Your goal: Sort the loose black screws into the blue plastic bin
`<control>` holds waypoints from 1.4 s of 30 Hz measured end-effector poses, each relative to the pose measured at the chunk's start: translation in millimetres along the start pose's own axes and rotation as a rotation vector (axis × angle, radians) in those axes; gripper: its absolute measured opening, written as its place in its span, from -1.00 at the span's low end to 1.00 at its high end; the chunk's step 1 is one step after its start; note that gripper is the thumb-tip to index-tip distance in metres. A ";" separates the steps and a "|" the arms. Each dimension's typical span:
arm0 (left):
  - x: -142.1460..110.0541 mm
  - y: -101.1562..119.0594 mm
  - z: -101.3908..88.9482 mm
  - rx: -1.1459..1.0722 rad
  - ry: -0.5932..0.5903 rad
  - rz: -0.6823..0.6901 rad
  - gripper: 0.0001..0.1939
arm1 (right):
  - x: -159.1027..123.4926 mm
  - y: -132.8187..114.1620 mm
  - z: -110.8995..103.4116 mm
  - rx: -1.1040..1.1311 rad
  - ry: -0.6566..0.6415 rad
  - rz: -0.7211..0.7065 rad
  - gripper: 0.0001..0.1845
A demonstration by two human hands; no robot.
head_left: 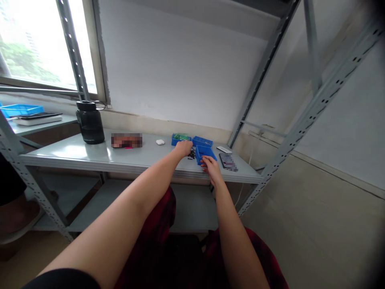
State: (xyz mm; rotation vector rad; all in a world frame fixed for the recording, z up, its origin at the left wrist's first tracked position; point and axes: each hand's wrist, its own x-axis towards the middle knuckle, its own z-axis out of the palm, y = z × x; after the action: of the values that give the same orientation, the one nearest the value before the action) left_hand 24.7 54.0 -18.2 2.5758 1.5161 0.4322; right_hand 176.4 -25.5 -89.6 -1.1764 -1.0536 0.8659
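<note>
My left hand (pixel 184 148) reaches to the shelf top, its fingers curled down beside a small pile of dark pieces (pixel 192 153). Just behind it stands a blue bin with green packets (pixel 181 137). At the near edge of another blue bin (pixel 206 151) is my right hand (pixel 211 166), thumb and fingers drawn together. What either hand holds, if anything, is too small or hidden to make out. A third blue bin (pixel 202 141) with small bits inside sits behind the front one.
A phone (pixel 228 161) and a white flat item (pixel 224 149) lie right of the bins. Leftward are a white earbud case (pixel 160 142), a blurred reddish item (pixel 126 140) and a black bottle (pixel 90 122). Metal uprights (pixel 319 108) frame the shelf. A person's foot shows far left.
</note>
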 end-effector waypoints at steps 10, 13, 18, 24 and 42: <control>-28.5 38.3 -29.4 -0.788 -0.128 0.342 -0.81 | -1.1 -15.5 -0.6 0.348 0.033 -0.077 -0.53; -31.0 35.1 -29.9 -0.937 -0.233 0.262 -0.83 | -2.2 -16.6 -1.4 0.352 0.031 -0.088 -0.53; -28.6 34.2 -30.0 -1.005 -0.283 0.153 -0.80 | -0.5 -13.3 -2.7 0.291 0.094 -0.116 -0.58; -28.0 35.5 -27.9 -0.946 -0.244 0.129 -0.75 | 2.6 -12.0 -6.8 0.213 0.145 -0.118 -0.59; -21.5 32.6 -20.0 -0.742 -0.210 0.189 -0.79 | 0.8 -11.9 -3.7 0.233 0.141 -0.088 -0.61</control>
State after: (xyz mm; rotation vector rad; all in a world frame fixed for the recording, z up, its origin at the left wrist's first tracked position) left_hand 36.1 18.5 5.0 2.0827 0.8237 0.5844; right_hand 180.1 -28.1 -78.0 -0.9739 -0.8587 0.8015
